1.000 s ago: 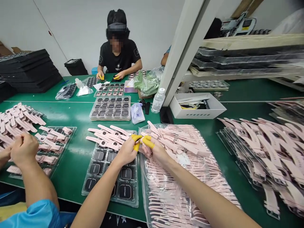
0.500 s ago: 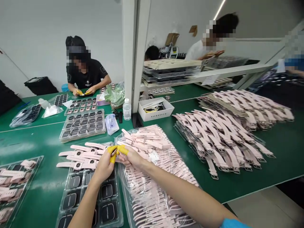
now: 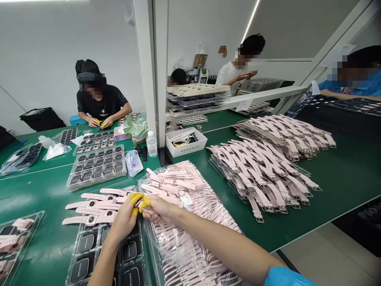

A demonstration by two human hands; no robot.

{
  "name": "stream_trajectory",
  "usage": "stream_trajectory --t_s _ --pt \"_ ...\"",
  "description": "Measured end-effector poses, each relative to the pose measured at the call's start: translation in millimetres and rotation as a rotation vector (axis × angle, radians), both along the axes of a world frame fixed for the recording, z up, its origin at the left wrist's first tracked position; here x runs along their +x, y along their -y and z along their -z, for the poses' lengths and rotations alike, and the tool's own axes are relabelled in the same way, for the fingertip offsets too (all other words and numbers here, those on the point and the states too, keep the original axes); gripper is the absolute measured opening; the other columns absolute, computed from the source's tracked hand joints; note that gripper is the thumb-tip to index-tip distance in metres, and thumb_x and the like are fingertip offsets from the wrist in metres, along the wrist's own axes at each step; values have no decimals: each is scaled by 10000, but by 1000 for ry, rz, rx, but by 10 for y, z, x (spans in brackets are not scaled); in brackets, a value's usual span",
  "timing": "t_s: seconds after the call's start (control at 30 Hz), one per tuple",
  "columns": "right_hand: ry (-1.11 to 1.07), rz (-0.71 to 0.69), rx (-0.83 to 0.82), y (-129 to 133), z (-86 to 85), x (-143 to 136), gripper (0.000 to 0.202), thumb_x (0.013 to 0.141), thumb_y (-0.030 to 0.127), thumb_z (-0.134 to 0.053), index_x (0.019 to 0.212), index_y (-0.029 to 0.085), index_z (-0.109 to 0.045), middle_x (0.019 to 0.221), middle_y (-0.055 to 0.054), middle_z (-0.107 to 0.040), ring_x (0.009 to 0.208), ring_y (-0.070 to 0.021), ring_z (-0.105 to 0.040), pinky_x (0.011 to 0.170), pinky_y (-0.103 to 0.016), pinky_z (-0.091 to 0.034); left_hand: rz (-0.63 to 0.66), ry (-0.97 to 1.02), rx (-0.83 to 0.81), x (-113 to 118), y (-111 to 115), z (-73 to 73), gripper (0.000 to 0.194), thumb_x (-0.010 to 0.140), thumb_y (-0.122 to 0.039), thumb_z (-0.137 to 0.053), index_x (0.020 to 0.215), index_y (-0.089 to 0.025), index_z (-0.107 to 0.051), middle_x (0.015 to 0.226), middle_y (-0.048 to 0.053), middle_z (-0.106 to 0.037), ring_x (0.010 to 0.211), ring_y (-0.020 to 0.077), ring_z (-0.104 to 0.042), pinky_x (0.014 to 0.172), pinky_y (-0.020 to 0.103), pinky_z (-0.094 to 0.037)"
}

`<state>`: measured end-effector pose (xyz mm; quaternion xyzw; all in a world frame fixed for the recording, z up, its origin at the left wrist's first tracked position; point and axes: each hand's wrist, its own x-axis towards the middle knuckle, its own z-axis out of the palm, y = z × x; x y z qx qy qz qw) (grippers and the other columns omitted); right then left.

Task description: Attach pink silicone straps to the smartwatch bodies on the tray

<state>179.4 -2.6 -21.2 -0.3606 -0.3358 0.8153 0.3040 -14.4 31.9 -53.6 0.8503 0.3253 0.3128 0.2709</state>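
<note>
My left hand (image 3: 126, 216), with yellow finger covers, is closed on a small dark watch case (image 3: 138, 202), mostly hidden by the fingers. Against it, my right hand (image 3: 157, 208), also with yellow covers, pinches what looks like the end of a pink watch strap, largely covered. Below the left hand lies a clear tray (image 3: 98, 246) of dark square watch cases. Across its far end rest several pink-strapped watches (image 3: 91, 203). Under my right forearm, a plastic bag (image 3: 190, 242) is full of pink straps, with loose pink straps (image 3: 175, 178) on top.
Stacked trays of pink-strapped watches (image 3: 258, 171) stand at the right. Another tray (image 3: 20, 242) is at the left edge. Beyond are stacked watch trays (image 3: 97, 167), a water bottle (image 3: 151, 145), a white box (image 3: 186, 143) and a post (image 3: 153, 79). Co-workers sit across the table.
The view has shifted, so the hands and table items appear slightly lower and to the left. Both hands stay together on the watch. A person in blue at the right shows more.
</note>
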Motion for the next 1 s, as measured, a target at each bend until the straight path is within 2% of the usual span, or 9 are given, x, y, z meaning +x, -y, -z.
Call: stream_trajectory --t_s 0.23,0.43,0.67,0.87,1.0 --pt "-52 120 27 -2 28 -40 136 841 325 -574 842 207 -506 516 53 -532 340 -50 -236 359 -188 -150 -65 1 20 28 -10 28 461 951 -142 -436 1347 -221 -657 1306 116 -712 1225 260 -684 1055 447 -574" --pt "-42 51 23 -12 23 -15 104 797 280 -579 827 211 -507 513 55 -541 333 -46 -208 350 -194 -121 -43 -18 30 19 6 2 461 951 -143 -425 1345 -217 -652 1337 115 -700 1266 257 -665 1074 440 -566" --pt "-141 115 -48 -46 43 -20 174 825 339 -624 845 202 -518 550 68 -523 362 -34 -229 377 -189 -118 -172 -36 37 73 52 52 418 988 -191 -413 1346 -198 -628 1310 130 -693 1254 274 -654 1082 482 -550" --pt "-100 132 -33 -67 104 -7 174 821 337 -623 853 200 -521 553 73 -508 364 -35 -222 373 -182 -115 -81 -32 -51 43 113 -55 437 1062 -290 -388 1459 -224 -557 1421 129 -607 1351 259 -578 1143 470 -498" --pt "-58 91 -77 -67 125 1 145 806 309 -583 805 209 -478 547 74 -482 366 -33 -209 369 -162 -110 -99 -85 11 50 120 -78 406 1050 -290 -394 1384 -188 -602 1287 144 -640 1247 270 -614 1085 476 -528"
